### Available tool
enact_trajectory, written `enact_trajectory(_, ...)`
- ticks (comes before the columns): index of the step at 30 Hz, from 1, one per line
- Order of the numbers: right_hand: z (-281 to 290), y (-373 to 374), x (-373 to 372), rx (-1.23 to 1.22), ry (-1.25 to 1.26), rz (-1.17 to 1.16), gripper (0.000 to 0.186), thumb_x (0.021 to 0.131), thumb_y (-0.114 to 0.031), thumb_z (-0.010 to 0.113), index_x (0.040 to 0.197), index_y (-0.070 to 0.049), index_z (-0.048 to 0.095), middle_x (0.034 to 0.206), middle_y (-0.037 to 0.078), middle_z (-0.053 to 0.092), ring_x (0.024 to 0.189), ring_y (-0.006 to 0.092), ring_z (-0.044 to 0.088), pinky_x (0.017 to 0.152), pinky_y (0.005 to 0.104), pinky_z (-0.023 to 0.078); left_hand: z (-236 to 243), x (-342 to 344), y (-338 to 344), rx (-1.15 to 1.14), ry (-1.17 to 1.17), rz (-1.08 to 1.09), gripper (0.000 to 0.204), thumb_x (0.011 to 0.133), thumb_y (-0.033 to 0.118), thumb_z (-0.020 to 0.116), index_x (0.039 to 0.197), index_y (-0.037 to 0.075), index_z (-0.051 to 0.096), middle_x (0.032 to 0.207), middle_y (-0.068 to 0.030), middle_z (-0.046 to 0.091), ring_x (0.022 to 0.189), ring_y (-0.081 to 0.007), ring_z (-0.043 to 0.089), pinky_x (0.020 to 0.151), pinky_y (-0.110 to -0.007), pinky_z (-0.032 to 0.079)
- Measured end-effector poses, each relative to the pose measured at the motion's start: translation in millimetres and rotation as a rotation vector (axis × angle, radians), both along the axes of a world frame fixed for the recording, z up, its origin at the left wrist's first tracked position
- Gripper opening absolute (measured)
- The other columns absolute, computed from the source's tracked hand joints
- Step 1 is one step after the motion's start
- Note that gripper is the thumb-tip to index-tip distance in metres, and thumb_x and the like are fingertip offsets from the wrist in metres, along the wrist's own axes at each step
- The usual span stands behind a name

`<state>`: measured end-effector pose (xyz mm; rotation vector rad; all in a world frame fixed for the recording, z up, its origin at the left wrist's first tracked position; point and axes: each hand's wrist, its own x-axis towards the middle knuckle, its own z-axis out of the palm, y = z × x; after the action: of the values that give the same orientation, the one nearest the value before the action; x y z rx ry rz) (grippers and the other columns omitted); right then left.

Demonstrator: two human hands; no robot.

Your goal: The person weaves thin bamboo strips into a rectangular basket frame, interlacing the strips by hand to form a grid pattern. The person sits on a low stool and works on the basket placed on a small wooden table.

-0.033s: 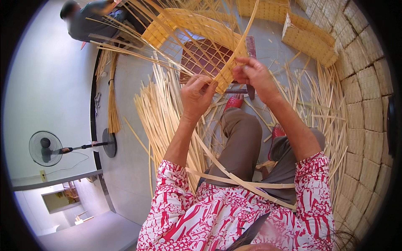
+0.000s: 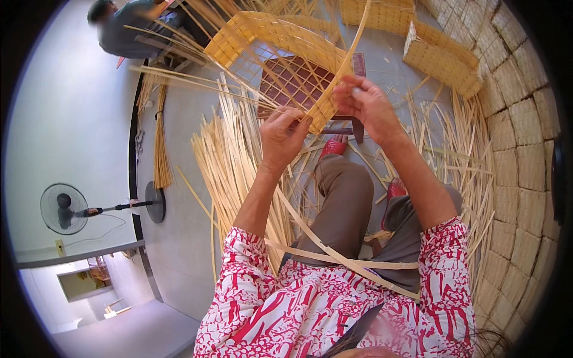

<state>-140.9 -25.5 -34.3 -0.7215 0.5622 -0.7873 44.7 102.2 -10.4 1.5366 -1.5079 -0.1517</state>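
A half-woven bamboo basket (image 2: 327,106) rests on a dark red stool (image 2: 358,67), its yellowish wall tilted up toward me. Loose strips fan out from its open lattice to the upper left. My left hand (image 2: 284,135) pinches the basket's near corner between thumb and fingers. Beside the wall's right side is my right hand (image 2: 373,113), its fingers apart and slightly blurred, close to a long bamboo strip (image 2: 359,37) rising from the rim. I cannot tell whether its fingertips touch the weave. Two bamboo strips (image 2: 346,261) cross over my lap.
Bamboo strips (image 2: 230,161) lie heaped left of my legs, with more strips (image 2: 465,161) on the right. Woven boxes (image 2: 444,62) stand at the far right, beside stacked woven blocks (image 2: 519,179). A standing fan (image 2: 64,209) and another person (image 2: 128,30) are at left.
My right hand's fingers have loosened and spread a little beside the basket wall. The left hand keeps its pinch on the corner.
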Motion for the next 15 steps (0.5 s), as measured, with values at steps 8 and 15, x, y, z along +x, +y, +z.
enact_trajectory(8, 4, -10, 6, 0.366, -0.450, 0.039, 0.022, 0.106, -0.017, 0.047, 0.119, -0.004, 0.058, 0.102, 0.012, 0.067, 0.097, 0.0279, 0.068, 0.091, 0.0436, 0.058, -3, 5, 0, -0.047, -0.017, -0.074, 0.009, 0.083, 0.000, 0.078, 0.090, -0.001, 0.072, 0.087, -0.0095, 0.071, 0.073, -0.0145, 0.070, 0.059, -0.026, 0.057)
enact_trajectory(15, 28, -4, -2, -0.072, -0.223, 0.288, 0.022, 0.100, -0.021, 0.063, 0.111, -0.004, 0.069, 0.092, 0.004, 0.070, 0.080, 0.0161, 0.067, 0.078, 0.0332, 0.057, 3, 4, -3, -0.030, 0.010, -0.144, 0.013, 0.082, 0.002, 0.078, 0.095, 0.002, 0.074, 0.092, -0.0093, 0.071, 0.072, -0.0133, 0.071, 0.057, -0.026, 0.056)
